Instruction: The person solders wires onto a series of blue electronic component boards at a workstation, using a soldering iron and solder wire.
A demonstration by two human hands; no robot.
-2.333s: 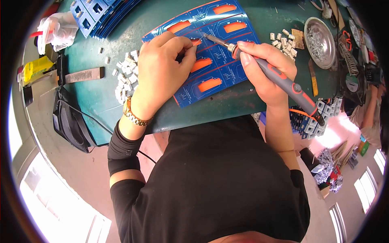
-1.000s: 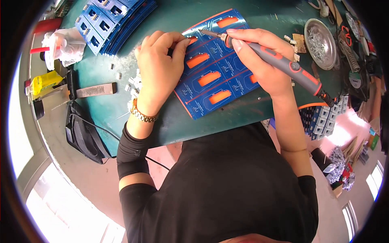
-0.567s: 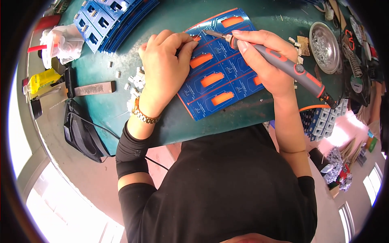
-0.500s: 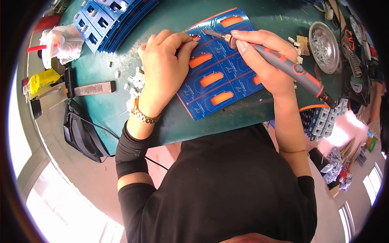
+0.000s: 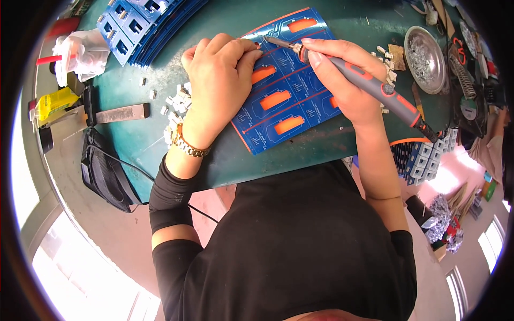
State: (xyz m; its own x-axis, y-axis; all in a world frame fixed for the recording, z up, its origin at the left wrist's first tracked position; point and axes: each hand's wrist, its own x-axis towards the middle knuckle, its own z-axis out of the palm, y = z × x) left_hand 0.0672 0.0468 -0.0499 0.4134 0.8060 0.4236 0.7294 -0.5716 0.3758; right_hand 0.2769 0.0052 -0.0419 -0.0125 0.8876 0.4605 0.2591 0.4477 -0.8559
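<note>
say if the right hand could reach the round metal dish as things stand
Probably yes: the metal dish lies close by, with only low white connectors and a brown piece between, though the right hand is holding a soldering iron.

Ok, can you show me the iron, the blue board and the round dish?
Iron (image 5: 375, 85): head view, on its grey handle.
Board (image 5: 295, 88): head view, on its blue face.
Dish (image 5: 437, 80): head view, inside its wall.

At left, a white plastic bag (image 5: 88, 56) above a yellow packet (image 5: 56, 102); below, a black mesh bag (image 5: 104, 174) by the table's (image 5: 305, 152) edge. At right, a metal dish (image 5: 432, 85) with shiny bits (image 5: 422, 56); at lower right, bright windows (image 5: 490, 243).
</note>
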